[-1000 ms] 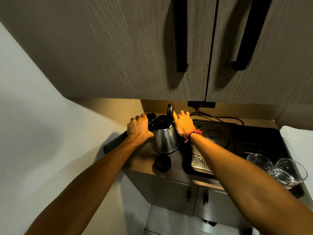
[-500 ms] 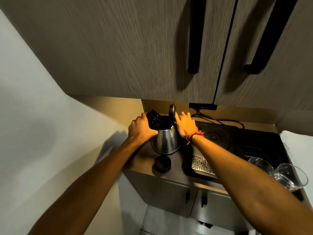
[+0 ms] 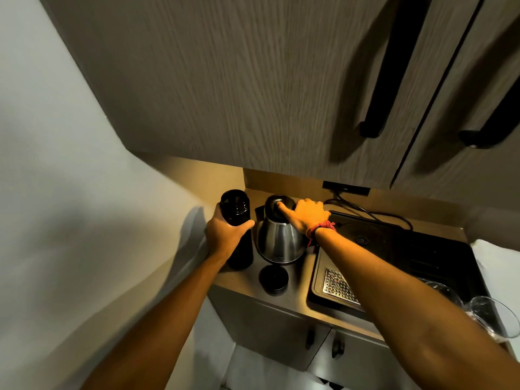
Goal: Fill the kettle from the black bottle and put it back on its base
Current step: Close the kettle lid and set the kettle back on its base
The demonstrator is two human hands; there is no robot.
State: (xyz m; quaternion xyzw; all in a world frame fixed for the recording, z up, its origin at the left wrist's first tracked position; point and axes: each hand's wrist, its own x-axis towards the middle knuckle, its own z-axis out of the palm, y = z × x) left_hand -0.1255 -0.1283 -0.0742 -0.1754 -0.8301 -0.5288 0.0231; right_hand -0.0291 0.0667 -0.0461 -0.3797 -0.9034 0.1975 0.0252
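Note:
My left hand (image 3: 225,235) grips the black bottle (image 3: 235,205), which stands upright and uncapped on the counter, left of the kettle. The steel kettle (image 3: 278,243) sits on the counter with its black lid (image 3: 271,206) down. My right hand (image 3: 306,215) is curled over the kettle's top by the handle, index finger pressing on the lid. The bottle's black cap (image 3: 273,278) lies in front of the kettle. The round kettle base (image 3: 363,239) sits on a black tray to the right, apart from the kettle.
Overhead cabinet doors (image 3: 253,94) with long black handles hang low over the counter. A power cord (image 3: 374,213) runs behind the base. The tray holds a metal drip grille (image 3: 336,285) and two glasses (image 3: 492,313) at the right. A white wall bounds the left.
The bottle went from tilted over the kettle's mouth to upright beside it. The kettle lid went from standing open to down, with my right hand now on top of it.

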